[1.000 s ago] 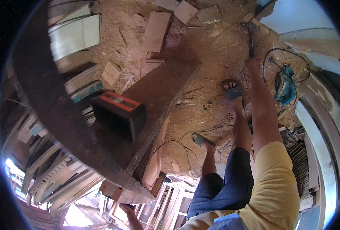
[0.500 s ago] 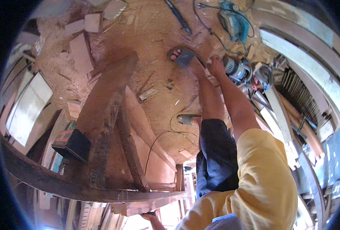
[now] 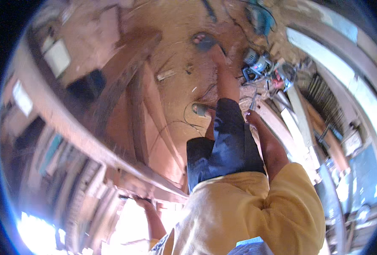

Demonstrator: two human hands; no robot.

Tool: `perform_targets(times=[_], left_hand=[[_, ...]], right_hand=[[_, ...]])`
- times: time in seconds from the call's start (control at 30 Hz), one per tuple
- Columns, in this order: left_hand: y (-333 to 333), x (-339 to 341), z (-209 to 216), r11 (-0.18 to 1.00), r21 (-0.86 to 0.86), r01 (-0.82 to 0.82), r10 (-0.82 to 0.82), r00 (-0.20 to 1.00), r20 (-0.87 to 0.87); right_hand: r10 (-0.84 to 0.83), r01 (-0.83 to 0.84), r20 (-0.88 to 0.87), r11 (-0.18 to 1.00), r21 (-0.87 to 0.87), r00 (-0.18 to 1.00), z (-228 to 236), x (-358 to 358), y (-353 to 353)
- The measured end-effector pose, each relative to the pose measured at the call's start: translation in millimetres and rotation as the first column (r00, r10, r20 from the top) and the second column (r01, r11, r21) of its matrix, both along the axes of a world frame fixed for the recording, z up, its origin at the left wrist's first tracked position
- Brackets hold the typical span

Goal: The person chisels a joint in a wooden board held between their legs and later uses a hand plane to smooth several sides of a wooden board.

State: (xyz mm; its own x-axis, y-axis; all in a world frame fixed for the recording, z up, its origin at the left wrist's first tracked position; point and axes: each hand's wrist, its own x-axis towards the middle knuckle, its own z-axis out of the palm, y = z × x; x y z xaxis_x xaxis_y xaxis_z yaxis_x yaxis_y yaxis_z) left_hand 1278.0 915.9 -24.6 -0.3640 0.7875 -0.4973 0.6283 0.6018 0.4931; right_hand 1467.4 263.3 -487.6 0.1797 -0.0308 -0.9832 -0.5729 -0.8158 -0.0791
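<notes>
Hands at a wooden frame, sawdust floor below.

The left hand is closed on the lower edge of the curved wooden frame; the right hand hangs beside the blue shorts, its grip too blurred to tell. Open floor lies past the frame's upper edge; a blue-grey power tool sits near stacked planks at the floor's right edge.

Rough matt wooden beam, dusty floor, yellow cloth sleeve.
</notes>
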Motion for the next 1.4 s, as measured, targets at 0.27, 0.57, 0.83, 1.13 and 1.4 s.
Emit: perform_targets(times=[0.27,0.57,0.83,1.13,1.4], left_hand=[[-21,26,-17,0.958,0.277,0.068,0.040,0.930,-0.367],[10,18,7,0.999,-0.030,-0.022,0.016,0.977,-0.211],[17,23,65,0.971,-0.216,0.101,-0.146,0.968,-0.205],[11,1,90,0.948,0.108,0.300,-0.235,0.887,-0.398],[11,-5,63,0.974,0.056,0.221,-0.200,0.945,-0.259]], right_hand=[[0.506,-0.555,0.296,0.825,0.108,0.810,5,207,-46],[0.851,-0.867,0.172,0.474,0.152,0.496,-130,10,-135],[-0.036,0.037,0.007,0.949,-0.313,0.999,-275,-184,-115],[-0.273,0.222,0.002,0.778,-0.588,0.962,-360,-197,-53],[0.152,0.169,0.414,0.749,-0.641,0.897,-303,-126,-85]])
